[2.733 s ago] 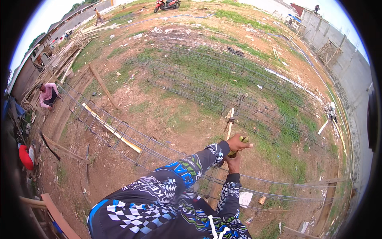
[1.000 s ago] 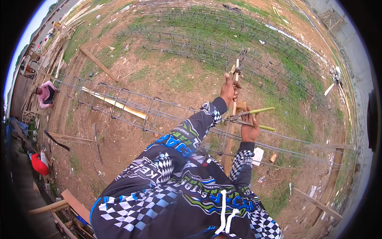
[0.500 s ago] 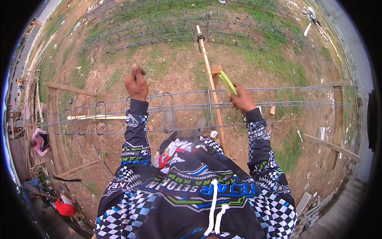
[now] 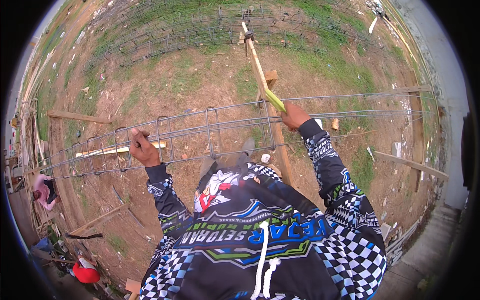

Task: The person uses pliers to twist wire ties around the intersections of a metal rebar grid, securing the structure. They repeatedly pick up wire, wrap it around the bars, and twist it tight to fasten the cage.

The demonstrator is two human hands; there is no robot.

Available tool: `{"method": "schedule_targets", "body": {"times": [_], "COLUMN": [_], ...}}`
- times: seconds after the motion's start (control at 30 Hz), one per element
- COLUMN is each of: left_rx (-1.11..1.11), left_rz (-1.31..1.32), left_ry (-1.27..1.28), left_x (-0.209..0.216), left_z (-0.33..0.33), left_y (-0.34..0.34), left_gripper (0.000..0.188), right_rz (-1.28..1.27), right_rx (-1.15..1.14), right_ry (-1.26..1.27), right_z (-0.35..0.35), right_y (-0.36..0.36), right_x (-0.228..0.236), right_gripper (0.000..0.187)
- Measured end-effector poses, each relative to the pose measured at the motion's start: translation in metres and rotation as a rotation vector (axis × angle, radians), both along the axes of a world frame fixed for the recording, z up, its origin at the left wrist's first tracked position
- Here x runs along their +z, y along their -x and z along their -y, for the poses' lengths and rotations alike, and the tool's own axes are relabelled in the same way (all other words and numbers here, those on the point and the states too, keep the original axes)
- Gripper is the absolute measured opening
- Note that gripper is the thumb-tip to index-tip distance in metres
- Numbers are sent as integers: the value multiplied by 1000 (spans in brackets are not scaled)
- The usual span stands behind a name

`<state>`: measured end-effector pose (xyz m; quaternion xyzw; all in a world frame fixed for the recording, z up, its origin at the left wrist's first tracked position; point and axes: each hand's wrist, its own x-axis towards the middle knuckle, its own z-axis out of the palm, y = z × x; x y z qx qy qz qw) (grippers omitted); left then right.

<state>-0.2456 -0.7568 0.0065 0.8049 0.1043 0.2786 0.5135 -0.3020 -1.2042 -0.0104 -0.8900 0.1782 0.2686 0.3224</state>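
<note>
Bare dirt (image 4: 200, 85), wooden post (image 4: 260, 80) crossing rebar cage (image 4: 210, 132)

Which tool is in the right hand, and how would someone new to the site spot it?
Find the long rebar cage running across the dirt in front of the person. Near its middle a wooden post crosses it, and the right hand grips the top bar there. The tool is the short yellow-green stick in that hand, the only bright piece among grey steel and brown wood.
</note>
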Motion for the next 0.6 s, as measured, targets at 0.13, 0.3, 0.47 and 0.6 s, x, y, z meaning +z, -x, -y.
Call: {"method": "schedule_targets", "body": {"times": [0.13, 0.3, 0.47, 0.6], "left_rx": [274, 426, 295, 187], "left_rz": [173, 291, 209, 52], "left_ry": [267, 178, 182, 220], "left_x": [9, 38, 32, 3], "left_z": [-56, -151, -200, -189], "left_y": [27, 42, 51, 56], "left_gripper": [74, 73, 73, 68], "right_rz": [291, 523, 535, 624], "right_rx": [-34, -83, -133, -217], "right_ry": [102, 310, 582, 784], "right_z": [-8, -79, -160, -190], "right_y": [21, 47, 50, 64], "right_x": [-1, -1, -20, -78], "right_gripper": [57, 60, 68, 69]}}
